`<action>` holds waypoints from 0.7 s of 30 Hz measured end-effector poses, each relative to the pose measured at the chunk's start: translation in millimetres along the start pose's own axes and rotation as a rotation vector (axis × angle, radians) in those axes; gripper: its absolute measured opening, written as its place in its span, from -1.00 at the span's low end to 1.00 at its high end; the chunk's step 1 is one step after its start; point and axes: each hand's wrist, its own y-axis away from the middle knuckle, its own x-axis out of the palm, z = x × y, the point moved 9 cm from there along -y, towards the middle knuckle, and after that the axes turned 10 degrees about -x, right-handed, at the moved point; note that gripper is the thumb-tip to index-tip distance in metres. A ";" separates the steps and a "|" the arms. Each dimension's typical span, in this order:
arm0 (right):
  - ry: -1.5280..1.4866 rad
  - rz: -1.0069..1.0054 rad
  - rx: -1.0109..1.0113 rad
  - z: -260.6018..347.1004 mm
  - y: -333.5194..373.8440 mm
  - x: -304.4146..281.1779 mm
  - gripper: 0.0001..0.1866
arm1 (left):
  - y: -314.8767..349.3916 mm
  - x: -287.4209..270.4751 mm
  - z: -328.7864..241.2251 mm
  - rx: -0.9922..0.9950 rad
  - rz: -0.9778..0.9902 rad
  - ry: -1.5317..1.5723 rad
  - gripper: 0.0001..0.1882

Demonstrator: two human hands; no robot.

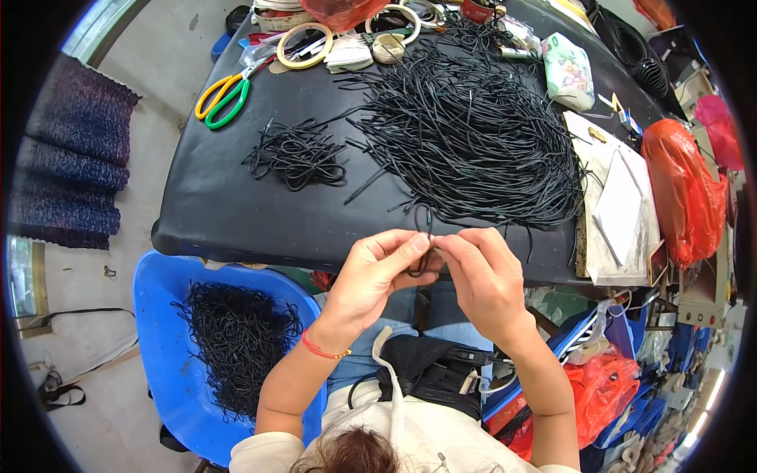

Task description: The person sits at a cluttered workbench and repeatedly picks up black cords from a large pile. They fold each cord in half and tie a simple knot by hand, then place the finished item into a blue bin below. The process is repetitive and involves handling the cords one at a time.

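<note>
Both hands meet over the near edge of the black padded table (pixel 229 193). My left hand (pixel 386 264) pinches a black cord (pixel 423 217) that is bent into a loop above the fingertips. Against it, my right hand (pixel 485 272) has thumb and forefinger pressed together on the same cord; the exact point of the pinch is hidden. Just beyond the hands spreads a big heap of loose black cords (pixel 481 134). To its left lies a small pile of looped black cords (pixel 298 154).
Scissors (pixel 225 98) with yellow and green handles lie far left, near tape rolls (pixel 305 45). A blue tub (pixel 158 315) holding tangled black cords stands below left. At right are a pale board (pixel 607 260), a floral pouch (pixel 568 71) and a red plastic bag (pixel 682 193).
</note>
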 end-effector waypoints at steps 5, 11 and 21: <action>-0.056 -0.048 0.043 -2.9 5.0 0.3 -0.74 | 4.1 4.3 -4.3 0.048 0.070 -0.156 -0.84; 0.085 0.199 -0.049 12.3 -4.6 -10.5 -0.72 | 8.1 -5.9 -16.7 0.232 -0.101 -0.401 -0.84; -0.478 0.217 0.307 -33.2 4.9 6.2 -0.89 | 18.8 13.4 -11.3 0.102 0.159 -0.202 -0.53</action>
